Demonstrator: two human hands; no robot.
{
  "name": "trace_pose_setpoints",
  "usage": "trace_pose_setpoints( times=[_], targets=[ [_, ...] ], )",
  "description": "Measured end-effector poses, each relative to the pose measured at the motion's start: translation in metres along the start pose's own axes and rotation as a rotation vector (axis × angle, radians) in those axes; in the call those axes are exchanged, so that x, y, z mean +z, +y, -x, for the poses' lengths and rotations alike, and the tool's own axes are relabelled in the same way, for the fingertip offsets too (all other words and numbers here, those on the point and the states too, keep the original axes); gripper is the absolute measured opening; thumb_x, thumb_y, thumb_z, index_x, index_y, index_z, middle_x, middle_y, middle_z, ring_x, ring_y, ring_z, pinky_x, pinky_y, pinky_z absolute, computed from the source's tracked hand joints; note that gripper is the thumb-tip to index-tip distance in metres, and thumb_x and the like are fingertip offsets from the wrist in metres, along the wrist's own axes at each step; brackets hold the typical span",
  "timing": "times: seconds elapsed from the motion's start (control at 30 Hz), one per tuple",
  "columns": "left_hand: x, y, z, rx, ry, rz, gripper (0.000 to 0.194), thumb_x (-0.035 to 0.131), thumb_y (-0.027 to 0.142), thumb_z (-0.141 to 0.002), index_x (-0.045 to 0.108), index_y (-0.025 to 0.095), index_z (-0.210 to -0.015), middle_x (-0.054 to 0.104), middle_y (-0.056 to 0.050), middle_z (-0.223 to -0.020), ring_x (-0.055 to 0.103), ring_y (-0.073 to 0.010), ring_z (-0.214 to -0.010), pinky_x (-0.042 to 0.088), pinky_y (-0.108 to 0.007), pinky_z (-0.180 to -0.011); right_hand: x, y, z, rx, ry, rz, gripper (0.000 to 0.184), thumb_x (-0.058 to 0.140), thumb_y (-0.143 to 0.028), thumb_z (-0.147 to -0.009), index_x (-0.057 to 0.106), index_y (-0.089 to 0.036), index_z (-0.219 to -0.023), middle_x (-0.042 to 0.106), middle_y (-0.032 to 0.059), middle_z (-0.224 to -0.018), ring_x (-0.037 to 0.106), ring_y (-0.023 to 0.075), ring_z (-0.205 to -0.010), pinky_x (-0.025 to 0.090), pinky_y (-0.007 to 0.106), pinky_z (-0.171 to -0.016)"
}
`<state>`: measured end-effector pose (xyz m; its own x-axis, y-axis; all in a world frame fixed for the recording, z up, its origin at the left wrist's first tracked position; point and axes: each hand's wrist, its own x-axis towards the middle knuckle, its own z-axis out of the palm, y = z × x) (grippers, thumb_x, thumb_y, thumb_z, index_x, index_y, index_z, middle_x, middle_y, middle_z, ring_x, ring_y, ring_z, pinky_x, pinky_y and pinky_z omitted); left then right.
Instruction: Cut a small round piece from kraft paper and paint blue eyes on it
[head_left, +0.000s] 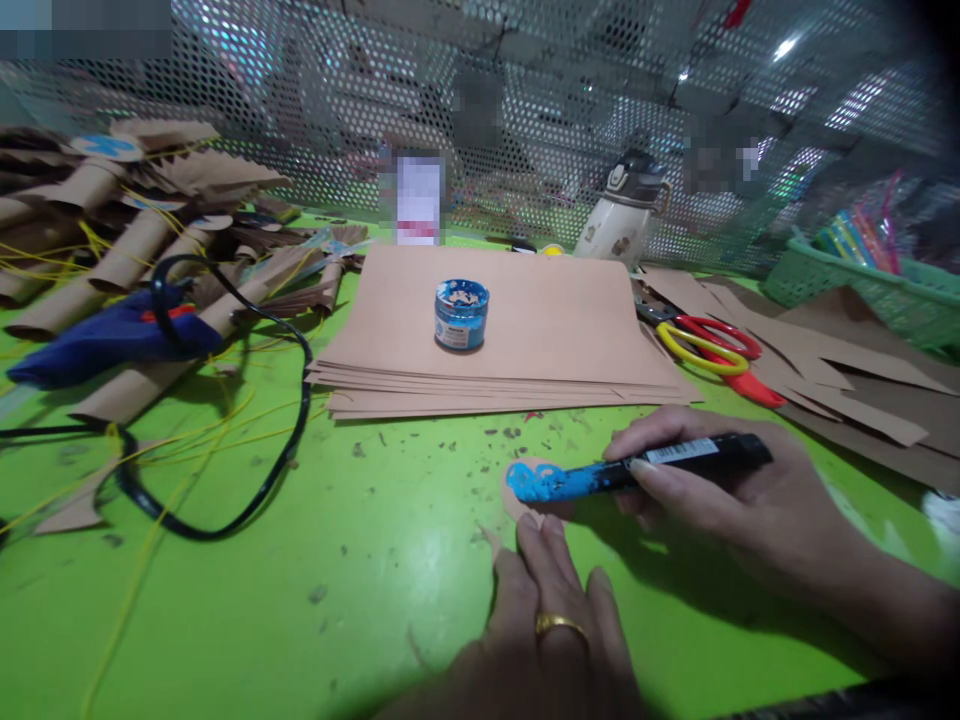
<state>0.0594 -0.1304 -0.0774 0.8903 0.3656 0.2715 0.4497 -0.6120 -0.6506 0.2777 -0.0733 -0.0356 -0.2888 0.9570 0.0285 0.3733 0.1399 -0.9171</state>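
Note:
My right hand (720,490) grips a black marker pen (690,455) with a barcode label. The pen's front half is coated in blue paint and points left, its tip over a small round brown paper disc (517,505). Wet blue paint strokes lie on the disc. My left hand (559,600), with a gold ring on one finger, rests with its fingers stretched out, fingertips on the disc's near edge. Beyond the hands, an open blue paint jar (460,318) stands on a stack of brown paper sheets (570,320).
Rolled paper pieces with yellow strings (127,240) pile up at left, near a black cable (304,400) and a dark blue bundle (105,340). Scissors (712,345), cut paper (795,330), a green basket (870,290) and a white bottle (615,215) are at right. Perforated metal mesh (330,110) closes the back.

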Motion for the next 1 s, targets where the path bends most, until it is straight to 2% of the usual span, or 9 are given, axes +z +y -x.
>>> trace_pose_setpoints(
  times=[0.17,0.47,0.7,1.0],
  targets=[
    [0.0109,0.0063,0.0015,-0.022,0.117,0.042,0.036,0.053,0.030,-0.092,0.055,0.009,-0.121,0.071,-0.014,-0.111,0.066,-0.0267,-0.102,0.047,-0.042,-0.087,0.0002,0.0002,-0.0021,-0.004,-0.020,0.019,0.021,0.070,-0.039,-0.087,0.072,-0.019,-0.091,0.066,0.0025,-0.061,0.060,0.0140,-0.052,0.047,0.024,-0.048],
    [0.0080,0.0017,-0.0008,-0.022,0.112,0.043,0.030,0.045,0.018,-0.093,0.055,0.008,-0.119,0.072,-0.012,-0.109,0.067,-0.0237,-0.100,0.047,-0.039,-0.087,-0.0041,0.0013,-0.0022,0.008,0.000,-0.007,0.022,0.069,-0.040,-0.087,0.071,-0.018,-0.090,0.066,0.0018,-0.060,0.059,0.0132,-0.049,0.049,0.023,-0.046],
    [0.0095,0.0015,-0.0025,-0.038,0.117,0.060,0.030,0.050,0.024,-0.093,0.056,0.010,-0.118,0.072,-0.012,-0.107,0.067,-0.0253,-0.100,0.045,-0.041,-0.086,-0.0043,0.0004,-0.0029,-0.005,-0.010,0.045,0.021,0.068,-0.039,-0.088,0.072,-0.020,-0.092,0.067,0.0020,-0.061,0.060,0.0142,-0.053,0.048,0.024,-0.049],
    [0.0046,-0.0010,-0.0018,-0.004,0.076,0.033,0.036,0.046,0.026,-0.095,0.055,0.009,-0.125,0.071,-0.012,-0.111,0.066,-0.0241,-0.102,0.048,-0.038,-0.085,-0.0016,0.0013,-0.0021,0.008,-0.017,0.012,0.021,0.069,-0.041,-0.086,0.072,-0.021,-0.092,0.066,0.0022,-0.062,0.059,0.0152,-0.053,0.047,0.026,-0.049]
  ],
)
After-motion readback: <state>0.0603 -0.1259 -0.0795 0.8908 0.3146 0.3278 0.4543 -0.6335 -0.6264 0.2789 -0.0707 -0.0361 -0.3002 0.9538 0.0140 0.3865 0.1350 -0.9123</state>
